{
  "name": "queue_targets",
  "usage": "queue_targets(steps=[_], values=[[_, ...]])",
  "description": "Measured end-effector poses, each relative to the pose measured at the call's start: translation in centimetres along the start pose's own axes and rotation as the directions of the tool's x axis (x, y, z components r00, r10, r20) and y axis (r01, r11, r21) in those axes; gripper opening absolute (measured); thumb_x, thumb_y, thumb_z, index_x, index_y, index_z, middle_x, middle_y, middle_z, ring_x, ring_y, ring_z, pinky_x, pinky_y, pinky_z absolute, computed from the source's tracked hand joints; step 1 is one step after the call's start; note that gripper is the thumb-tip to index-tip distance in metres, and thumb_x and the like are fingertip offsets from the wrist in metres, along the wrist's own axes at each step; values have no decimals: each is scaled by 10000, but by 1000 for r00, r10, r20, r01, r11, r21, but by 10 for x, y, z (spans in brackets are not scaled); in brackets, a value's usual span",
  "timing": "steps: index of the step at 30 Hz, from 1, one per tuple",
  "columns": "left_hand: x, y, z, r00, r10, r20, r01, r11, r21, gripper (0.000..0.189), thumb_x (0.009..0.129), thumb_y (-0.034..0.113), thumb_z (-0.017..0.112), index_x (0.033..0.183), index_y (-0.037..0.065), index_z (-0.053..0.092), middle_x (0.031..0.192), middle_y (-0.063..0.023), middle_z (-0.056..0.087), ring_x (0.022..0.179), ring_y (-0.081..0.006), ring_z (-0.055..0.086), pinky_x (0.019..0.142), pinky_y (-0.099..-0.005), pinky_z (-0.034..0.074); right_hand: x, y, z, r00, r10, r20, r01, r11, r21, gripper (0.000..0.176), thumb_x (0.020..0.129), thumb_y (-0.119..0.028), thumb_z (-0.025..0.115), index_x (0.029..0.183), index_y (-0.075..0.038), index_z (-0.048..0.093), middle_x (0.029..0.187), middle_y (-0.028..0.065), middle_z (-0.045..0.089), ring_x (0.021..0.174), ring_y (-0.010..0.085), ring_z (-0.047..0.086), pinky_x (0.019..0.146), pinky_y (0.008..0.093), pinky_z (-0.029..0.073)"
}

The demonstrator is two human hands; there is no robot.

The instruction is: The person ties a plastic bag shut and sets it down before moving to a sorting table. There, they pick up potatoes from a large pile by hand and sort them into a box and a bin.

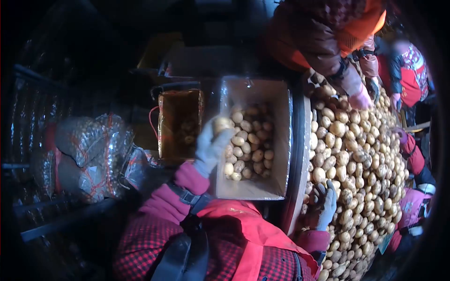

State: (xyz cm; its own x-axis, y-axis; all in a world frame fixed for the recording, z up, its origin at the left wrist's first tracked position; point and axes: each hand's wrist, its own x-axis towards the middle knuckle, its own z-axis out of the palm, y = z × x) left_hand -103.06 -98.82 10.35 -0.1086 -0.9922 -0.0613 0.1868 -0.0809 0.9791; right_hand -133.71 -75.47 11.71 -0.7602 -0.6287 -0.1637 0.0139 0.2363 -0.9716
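Observation:
My left hand [210, 149], in a grey glove, is raised at the left edge of an open cardboard box [280, 185]. A potato [222, 124] is held in its fingers, slightly blurred. Loose potatoes [253, 139] lie in the bottom of this box. On the right, my right hand [326, 206], gloved too, rests at the near edge of a large heap of potatoes [356, 168]. Its fingers are stretched out and somewhat apart, touching the heap; the palm side is in shadow, and I see no potato gripped there.
Left of the box stands a smaller foil-lined container [161, 126] with a few potatoes deep inside. Filled clear plastic bags [101, 154] are stacked further left. A raised rim [296, 187] separates the box from the heap. Across it, other people's gloved hands [361, 98] reach into the potatoes.

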Motion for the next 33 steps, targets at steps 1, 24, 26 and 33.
queue_targets(steps=[1,24,26,33], values=[[3,-18,-31,993,-111,-48,112,994,11,427,978,203,633,1354,33,524,1115,-88,659,899,-187,674,844,-334,549,0,5,-1,1000,-10,2,10,1000,-4,394,1074,-273,482,1395,-45,502,1022,48,611,776,100,522,604,203,407],[210,50,-134,840,117,-530,-153,988,-24,842,910,384,740,1565,96,297,1268,-113,574,994,-197,596,900,-363,485,0,6,-8,990,143,-20,-131,947,295,357,1064,-207,476,1358,-13,535,1067,110,679,848,132,630,675,247,520],[212,75,-110,864,168,-474,-188,982,6,750,946,352,704,1545,83,343,1217,-87,598,970,-170,590,881,-332,489,-1,-1,-3,984,176,-40,-154,937,315,352,1063,-211,487,1350,-14,539,1055,105,683,830,127,625,664,234,513],[98,-1,17,984,117,135,-121,993,18,458,990,99,618,1431,38,512,1173,-77,647,1020,-102,601,899,-259,508,-1,-3,-4,984,166,59,-172,822,543,331,1014,-102,577,1326,-6,524,1032,124,650,750,115,585,587,220,471]])
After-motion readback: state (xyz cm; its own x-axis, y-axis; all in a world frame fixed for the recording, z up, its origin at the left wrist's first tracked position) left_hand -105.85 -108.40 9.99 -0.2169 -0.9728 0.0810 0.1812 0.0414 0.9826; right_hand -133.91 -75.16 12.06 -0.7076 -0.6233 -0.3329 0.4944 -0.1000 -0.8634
